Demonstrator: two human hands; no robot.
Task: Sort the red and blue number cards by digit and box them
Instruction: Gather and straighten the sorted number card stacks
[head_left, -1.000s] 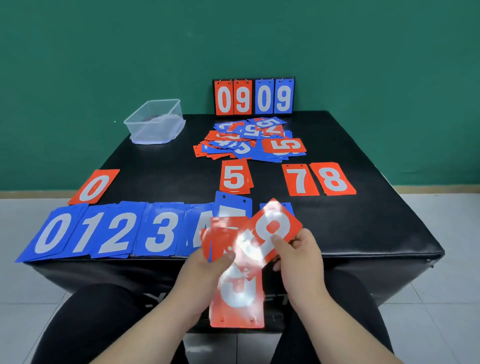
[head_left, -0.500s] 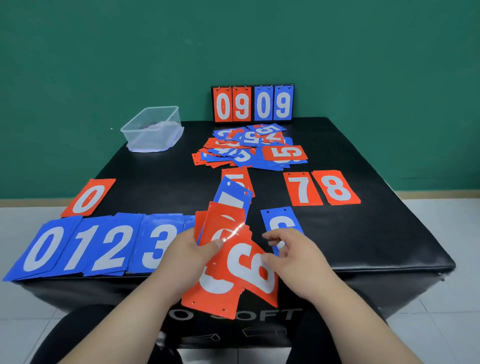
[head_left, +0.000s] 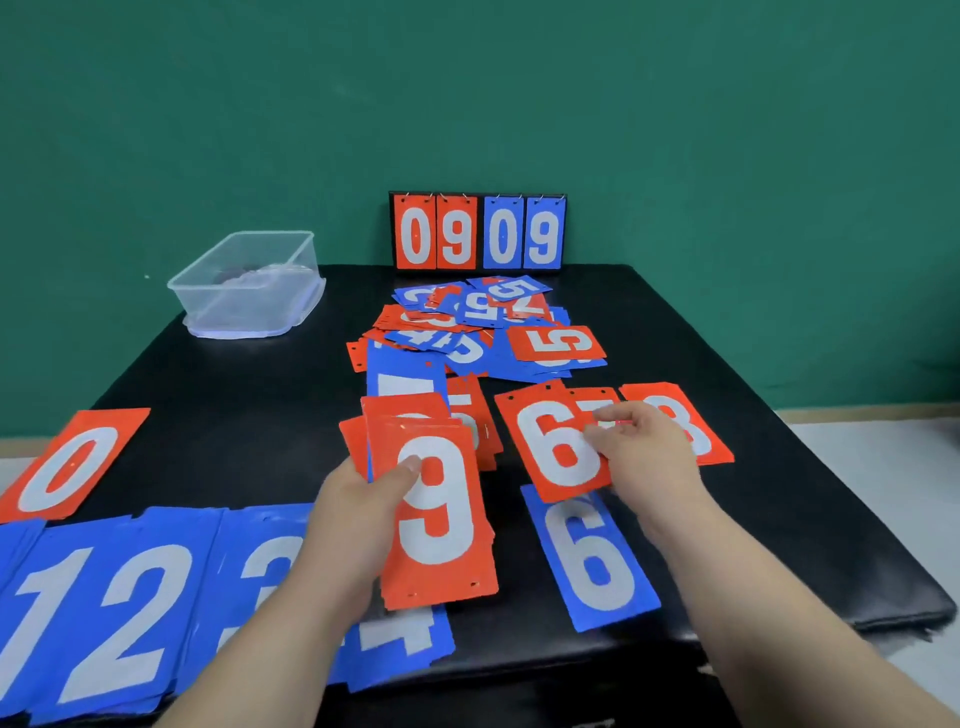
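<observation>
**Sorting part done, digits laid out in rows**

Nearest, along the front edge of the black bench, lies a row of blue cards showing 1, 2, 3 and 4, each overlapping the next. The 4 is partly covered by the left hand. This hand grips a stack of red cards from the left side, with the thumb pressed on the white 9 on top and the fingers curled beneath. The stack is held upright to the viewer, over the blue row.

To its right a blue 6 card lies flat near the front edge. Just beyond, the right hand holds a red 6 card by its right edge, thumb on the face and fingers curled. That card overlaps the top of the blue 6 card and the left side of a red 7 card, which the hand mostly hides. A red 8 card lies beside the 7.

At far left a red 0 card lies alone above the blue row. Behind the held stack are a red 5 card and a blue card whose digit is half hidden.

Farther back is a loose pile of mixed red and blue cards. A clear plastic box stands at the far left corner. A scoreboard stand reading 09 09 stands at the rear edge against the green wall.
</observation>
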